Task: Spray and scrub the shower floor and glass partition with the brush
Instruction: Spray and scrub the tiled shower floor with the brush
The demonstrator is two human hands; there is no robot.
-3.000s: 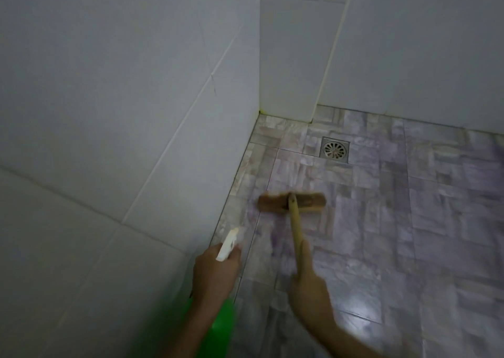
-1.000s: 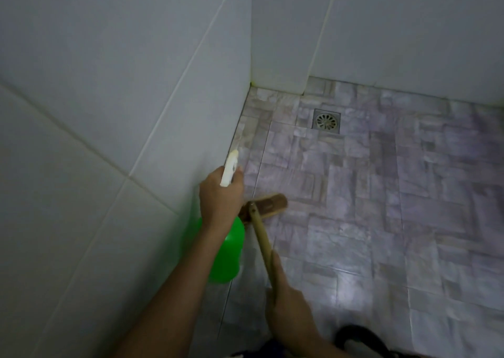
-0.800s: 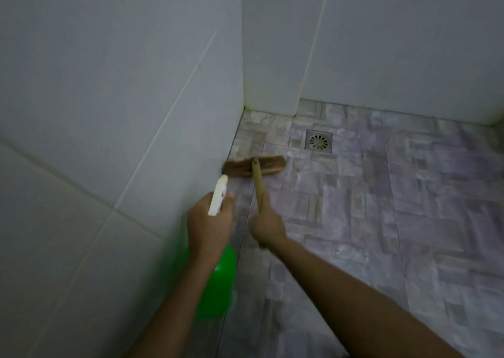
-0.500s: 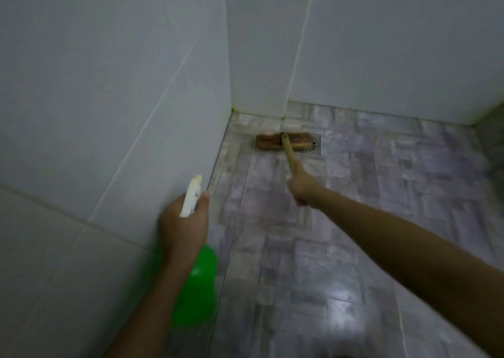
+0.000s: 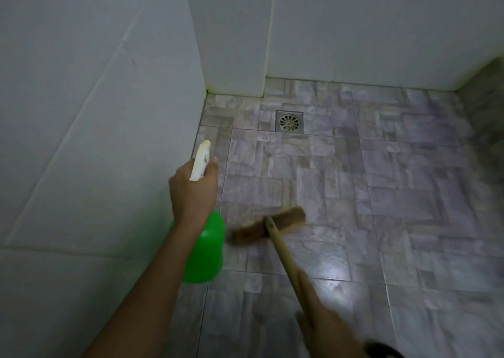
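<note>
My left hand (image 5: 192, 191) grips a green spray bottle (image 5: 204, 248) by its white trigger head, which points toward the left wall. My right hand (image 5: 327, 330) holds the wooden handle of a brown scrub brush (image 5: 268, 225). The brush head lies on the grey mottled shower floor (image 5: 381, 221), just right of the bottle, blurred by motion. No glass partition is visible from this angle.
A square metal drain (image 5: 289, 121) sits in the floor near the far corner. White tiled walls (image 5: 95, 112) close in on the left and at the back. A dark object (image 5: 384, 351) shows at the bottom edge.
The brush has been pulled back from beside the drain toward me, and my right arm has drawn in. My left hand with the bottle has stayed near the left wall.
</note>
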